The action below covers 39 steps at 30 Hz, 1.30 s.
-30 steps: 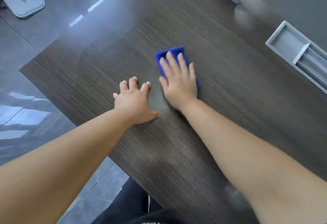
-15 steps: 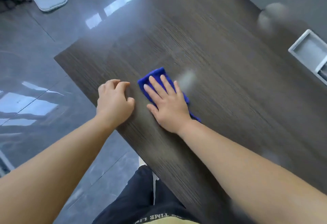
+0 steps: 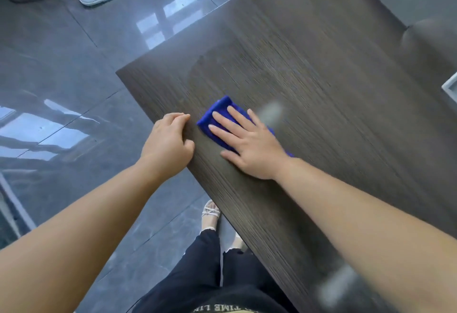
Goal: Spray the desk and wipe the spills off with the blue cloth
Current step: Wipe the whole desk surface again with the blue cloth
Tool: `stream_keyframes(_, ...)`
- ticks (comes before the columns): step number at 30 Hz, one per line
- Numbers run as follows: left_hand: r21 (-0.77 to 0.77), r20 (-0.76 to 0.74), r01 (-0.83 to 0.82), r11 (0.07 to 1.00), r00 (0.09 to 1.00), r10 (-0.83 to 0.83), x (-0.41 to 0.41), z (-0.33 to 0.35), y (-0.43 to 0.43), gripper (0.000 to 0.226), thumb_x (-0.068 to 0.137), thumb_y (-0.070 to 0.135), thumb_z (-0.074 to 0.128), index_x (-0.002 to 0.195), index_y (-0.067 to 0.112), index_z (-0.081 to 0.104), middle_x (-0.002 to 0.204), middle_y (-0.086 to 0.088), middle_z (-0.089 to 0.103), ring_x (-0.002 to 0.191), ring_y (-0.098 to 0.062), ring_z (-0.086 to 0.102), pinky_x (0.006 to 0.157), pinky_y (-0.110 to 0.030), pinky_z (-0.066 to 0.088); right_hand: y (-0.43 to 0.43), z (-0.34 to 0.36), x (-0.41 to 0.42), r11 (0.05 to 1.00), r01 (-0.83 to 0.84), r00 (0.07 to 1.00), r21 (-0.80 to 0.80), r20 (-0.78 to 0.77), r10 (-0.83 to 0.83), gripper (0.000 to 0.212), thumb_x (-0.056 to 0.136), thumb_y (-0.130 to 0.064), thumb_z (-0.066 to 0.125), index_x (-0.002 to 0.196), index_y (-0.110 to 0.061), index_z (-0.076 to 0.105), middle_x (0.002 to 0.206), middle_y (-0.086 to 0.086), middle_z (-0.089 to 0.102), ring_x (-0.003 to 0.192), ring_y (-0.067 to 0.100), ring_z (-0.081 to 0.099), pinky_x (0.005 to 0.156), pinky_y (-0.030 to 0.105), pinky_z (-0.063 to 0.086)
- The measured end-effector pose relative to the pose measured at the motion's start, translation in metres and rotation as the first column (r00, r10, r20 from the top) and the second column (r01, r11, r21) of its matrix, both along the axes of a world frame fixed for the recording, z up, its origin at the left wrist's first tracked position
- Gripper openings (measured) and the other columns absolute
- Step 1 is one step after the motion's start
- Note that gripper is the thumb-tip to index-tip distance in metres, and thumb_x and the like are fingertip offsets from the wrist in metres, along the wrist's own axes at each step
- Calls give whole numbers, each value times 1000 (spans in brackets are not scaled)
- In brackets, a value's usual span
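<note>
1. Desk (image 3: 321, 90) first: it is a dark wood-grain top, rigid and smooth, so I judge the cloth will glide on it with little drag. A faint boundary beyond the cloth may be the edge of a wet film, but glare and blur keep you from being sure. The far and right ends are cut off by the frame.
2. Your right hand (image 3: 249, 144) lies flat with the fingers straight and slightly spread. It presses down on the cloth rather than gripping it.
3. Your left hand (image 3: 168, 142) sits at the desk's near-left edge, just beside the cloth. Its fingers are curled under into a loose fist, and it holds nothing you can see. It looks like a brace.
4. The blue cloth (image 3: 217, 112) is folded into a small pad on the desktop near that edge and is mostly under your right palm. Expect it to be light, soft and limp, and likely damp. It will bunch or unfold if you pinch a corner, so take hold from above with a flat palm over its middle. How much of it lies under the hand is hidden.
5. A pale smear (image 3: 270, 112) sits just past your right fingertips. You cannot tell whether it is a spill on the wood or a blot on the lens.
6. A grey tray (image 3: 451, 89) shows only as a sliver at the right edge. No spray bottle is in view.
</note>
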<state>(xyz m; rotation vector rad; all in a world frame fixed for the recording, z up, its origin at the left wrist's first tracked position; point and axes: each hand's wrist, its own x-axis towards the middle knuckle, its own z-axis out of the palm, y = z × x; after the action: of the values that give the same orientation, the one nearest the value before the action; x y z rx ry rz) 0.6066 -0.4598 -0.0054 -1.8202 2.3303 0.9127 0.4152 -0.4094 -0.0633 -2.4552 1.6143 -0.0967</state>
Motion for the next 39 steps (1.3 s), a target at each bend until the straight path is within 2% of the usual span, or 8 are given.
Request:
stream_keyframes(2,6,-46,0,1000,999,0,8,0,-3,52,89,9,48,139,7,40,145,-8,36,135,-23,31,111,-29,23,-11,-1,-34,997,-63,998,-33,-30,62,52,89,-44,37,138,-26,47,147,0,40,137,27,34,110,51,22)
stream_keyframes(8,-41,-129,-87,995,988,81,26,-7,-1,45,88,4,47,133,5,48,136,-10,44,128,-24,37,107,-27,28,-74,1,-3,759,651,759,26,-56,-649,55,99,-41,28,150,-26,14,159,-2,5,146,25,1,115,50,1)
stream_keyframes(15,-58,-142,-155,986,979,145,36,-7,-2,34,83,-1,49,115,2,59,126,-12,50,119,-24,45,97,-21,29,-17,-2,43,998,-55,998,-11,19,55,52,88,-41,38,136,-24,49,145,1,44,134,29,39,108,53,26)
stream_keyframes(22,46,-183,-252,967,949,256,39,-1,0,27,86,2,44,112,6,50,119,-6,47,84,-21,45,73,-26,32,-77,1,69,849,527,849,46,-71,-524,57,99,-40,30,151,-26,12,159,-2,2,146,25,0,115,51,1)
stream_keyframes(28,61,-222,-297,953,927,303,42,1,3,22,85,3,45,107,7,50,100,-2,46,76,-18,43,68,-25,31,20,-2,34,998,-62,998,-29,8,62,51,90,-39,40,140,-28,41,149,-2,37,139,25,30,112,46,20)
stream_keyframes(30,76,-226,-276,958,931,286,43,1,5,23,86,4,44,108,8,51,102,-2,46,67,-14,43,67,-26,31,22,-3,-15,997,-32,999,-69,-39,29,53,89,-37,40,140,-27,38,147,0,39,137,26,30,110,47,22)
stream_keyframes(35,49,-215,-171,984,960,177,39,-4,18,36,89,7,45,124,10,50,130,-5,44,113,-17,47,86,-21,34,1,-5,40,789,614,790,-21,14,-613,59,90,-42,27,146,-21,33,155,3,25,143,31,18,112,55,12)
stream_keyframes(39,16,-170,-101,995,980,102,35,-7,26,49,90,10,47,138,7,40,142,-8,35,130,-18,36,103,-24,29,58,-9,81,956,280,959,-88,57,-276,52,90,-39,38,139,-22,45,148,2,39,137,31,32,109,54,25)
